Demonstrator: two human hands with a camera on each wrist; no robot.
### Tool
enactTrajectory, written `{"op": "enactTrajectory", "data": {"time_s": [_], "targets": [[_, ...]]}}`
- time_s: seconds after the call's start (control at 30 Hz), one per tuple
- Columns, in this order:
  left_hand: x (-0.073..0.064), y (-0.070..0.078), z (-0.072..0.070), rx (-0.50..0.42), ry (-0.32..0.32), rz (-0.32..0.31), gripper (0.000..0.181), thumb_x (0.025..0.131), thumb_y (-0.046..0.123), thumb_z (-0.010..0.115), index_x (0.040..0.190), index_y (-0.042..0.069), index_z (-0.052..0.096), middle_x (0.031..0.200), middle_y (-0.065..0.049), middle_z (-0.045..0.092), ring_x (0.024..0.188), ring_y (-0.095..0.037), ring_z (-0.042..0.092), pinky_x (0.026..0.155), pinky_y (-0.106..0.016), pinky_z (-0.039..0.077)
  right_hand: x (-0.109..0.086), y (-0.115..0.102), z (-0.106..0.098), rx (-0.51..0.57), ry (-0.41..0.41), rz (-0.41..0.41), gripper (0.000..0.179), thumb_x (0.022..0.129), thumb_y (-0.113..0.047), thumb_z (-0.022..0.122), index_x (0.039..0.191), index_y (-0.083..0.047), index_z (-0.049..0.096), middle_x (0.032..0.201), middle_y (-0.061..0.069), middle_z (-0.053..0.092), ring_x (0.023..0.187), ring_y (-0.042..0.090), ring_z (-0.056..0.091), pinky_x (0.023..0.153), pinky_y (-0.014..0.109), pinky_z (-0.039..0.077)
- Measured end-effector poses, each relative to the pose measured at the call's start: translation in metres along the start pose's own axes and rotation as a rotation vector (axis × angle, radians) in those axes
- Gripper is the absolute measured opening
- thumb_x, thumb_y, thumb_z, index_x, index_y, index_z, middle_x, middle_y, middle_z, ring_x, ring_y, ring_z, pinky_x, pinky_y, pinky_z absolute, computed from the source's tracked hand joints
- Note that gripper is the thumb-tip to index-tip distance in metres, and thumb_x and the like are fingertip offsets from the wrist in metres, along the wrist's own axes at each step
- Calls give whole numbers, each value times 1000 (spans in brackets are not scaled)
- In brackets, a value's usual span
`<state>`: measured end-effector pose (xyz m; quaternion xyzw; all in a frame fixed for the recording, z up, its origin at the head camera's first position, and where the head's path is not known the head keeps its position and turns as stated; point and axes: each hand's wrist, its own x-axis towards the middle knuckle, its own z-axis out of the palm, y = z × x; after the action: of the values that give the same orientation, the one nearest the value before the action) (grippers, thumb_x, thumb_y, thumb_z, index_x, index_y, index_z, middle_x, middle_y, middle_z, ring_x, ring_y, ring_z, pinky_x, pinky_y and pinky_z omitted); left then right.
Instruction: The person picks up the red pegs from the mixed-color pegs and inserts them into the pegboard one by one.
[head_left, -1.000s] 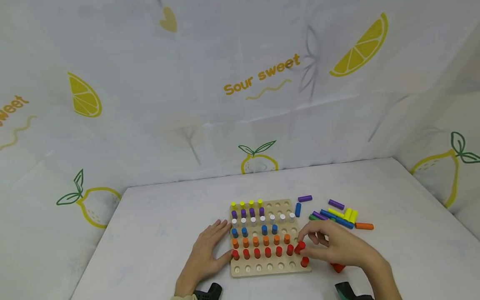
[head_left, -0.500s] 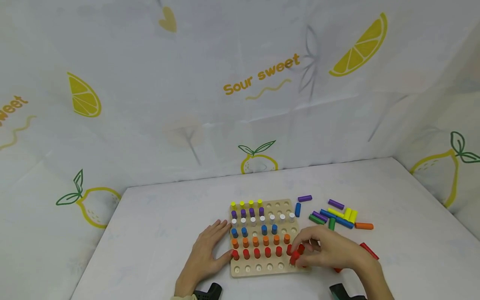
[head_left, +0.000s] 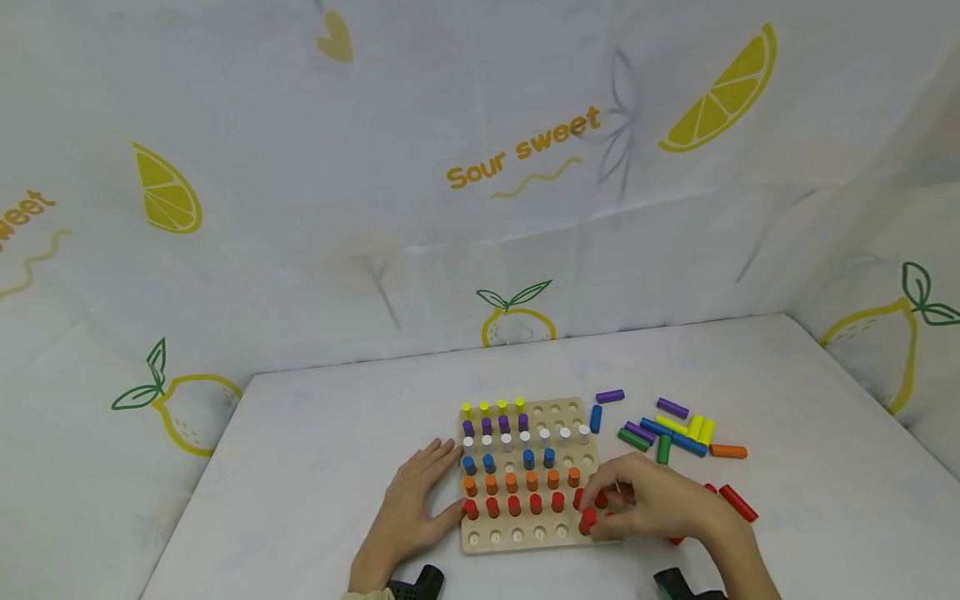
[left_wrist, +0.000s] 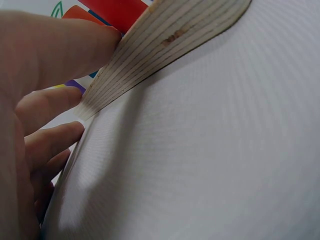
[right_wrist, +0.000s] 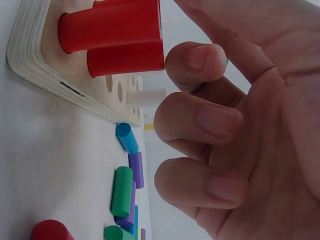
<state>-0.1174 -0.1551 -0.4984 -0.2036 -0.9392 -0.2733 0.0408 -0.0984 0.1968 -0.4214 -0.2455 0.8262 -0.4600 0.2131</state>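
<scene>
- Since a second ago, your right hand has moved from the right end of the full red row towards you, to the front row of the wooden pegboard.
- Its thumb and index finger now pinch a red peg, nearly upright at that row's second hole from the right; whether it is seated, you cannot tell from here.
- The right wrist view shows the other fingers of that hand curled loosely beside the standing red pegs.
- Your left hand stays at the board's left edge, thumb spread well apart from the fingers, thumb and fingertips touching the edge.
- Behind the front row, your board carries red, orange, blue, white, purple and yellow pegs, upright in rows; the blue row has a gap at its third hole.
- To your right, loose green, yellow, blue, purple and orange pegs lie on the white tabletop, with loose red pegs nearer your right wrist.
</scene>
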Motion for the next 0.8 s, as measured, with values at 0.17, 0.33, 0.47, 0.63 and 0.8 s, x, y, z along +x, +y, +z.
{"op": "enactTrajectory", "data": {"time_s": [0.17,0.33,0.47,0.63,0.8], "targets": [[0,0,0,-3,-3,-1,65,85,42,68,147,25,57,153,1,57,150,-24,45,124,-53,37,1,-1,1,-11,2,15,17,82,-24,85,96,-15,80,68,-9,51,62,-1,46,51,17,37],[1,0,-1,-16,-4,5,65,86,42,68,147,23,57,152,0,58,149,-25,45,124,-54,37,1,-4,1,-24,7,47,17,81,-25,86,95,-18,80,69,-8,51,63,1,47,51,18,36],[1,0,-1,-22,-5,6,65,86,43,68,147,23,57,152,0,58,150,-25,45,124,-54,37,1,-4,2,-48,20,67,17,80,-25,87,94,-19,81,70,-8,51,63,2,46,51,18,35],[1,0,-1,-23,-6,1,66,85,44,68,147,23,57,152,0,58,149,-25,45,124,-54,37,1,-5,5,-105,40,95,17,77,-28,89,91,-22,81,73,-9,56,66,3,46,52,19,35],[1,1,-1,-22,-7,-5,66,86,45,68,147,24,57,152,0,58,149,-25,45,124,-54,36,2,-7,7,-157,45,106,17,76,-30,90,89,-26,80,77,-11,62,71,3,48,55,19,38]]}}
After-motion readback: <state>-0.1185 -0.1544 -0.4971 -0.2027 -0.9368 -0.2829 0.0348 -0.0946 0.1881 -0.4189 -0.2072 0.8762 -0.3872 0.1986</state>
